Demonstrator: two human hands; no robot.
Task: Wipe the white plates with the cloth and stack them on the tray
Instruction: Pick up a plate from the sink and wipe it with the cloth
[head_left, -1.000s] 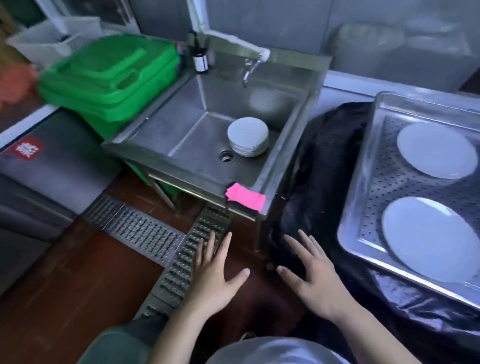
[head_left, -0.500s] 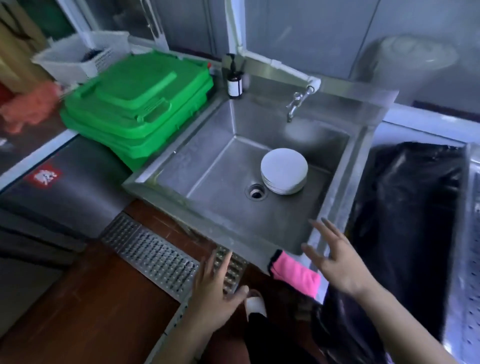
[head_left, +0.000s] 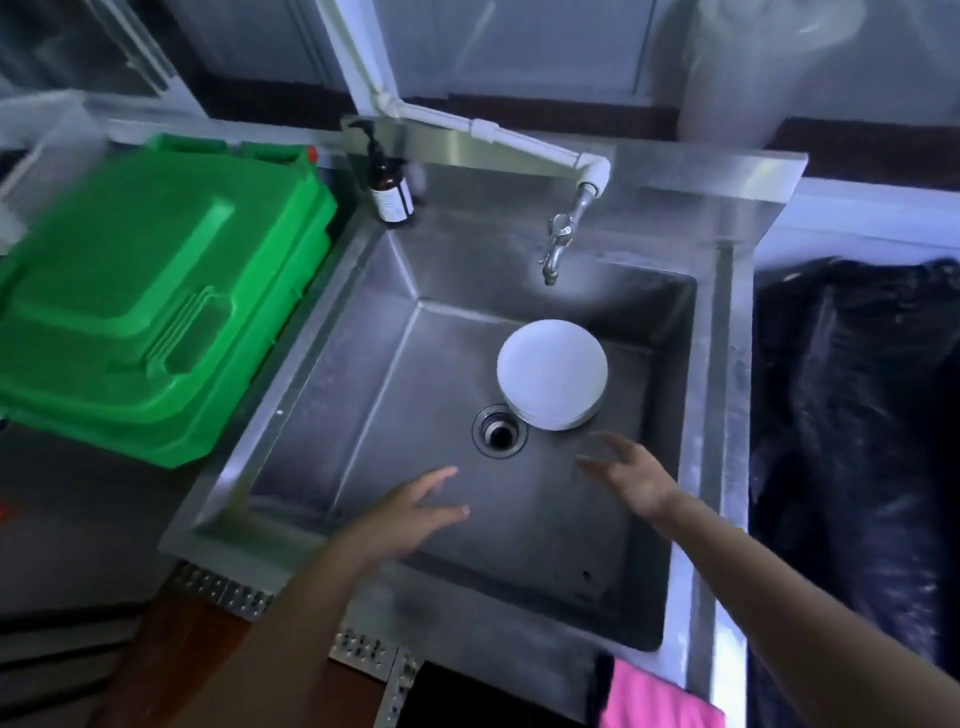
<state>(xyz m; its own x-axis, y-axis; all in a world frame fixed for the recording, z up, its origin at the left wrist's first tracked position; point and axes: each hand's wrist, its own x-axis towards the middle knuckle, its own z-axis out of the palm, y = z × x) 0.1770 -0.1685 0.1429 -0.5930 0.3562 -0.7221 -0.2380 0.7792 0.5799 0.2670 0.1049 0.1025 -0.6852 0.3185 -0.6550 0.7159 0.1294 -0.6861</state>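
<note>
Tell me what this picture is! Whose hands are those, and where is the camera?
There is no machine here. A person wears a camera on their head, so you look down just as they do, and the two arms reaching in are theirs. The left hand and the right hand are both over a metal sink, with fingers spread and holding nothing. In the sink sits a stack of white plates, next to the drain and below the tap. A pink cloth hangs on the sink's near edge. To the left are green plastic bins, and a brown soap bottle stands at the back corner. The tray for the clean plates is out of view.
</note>
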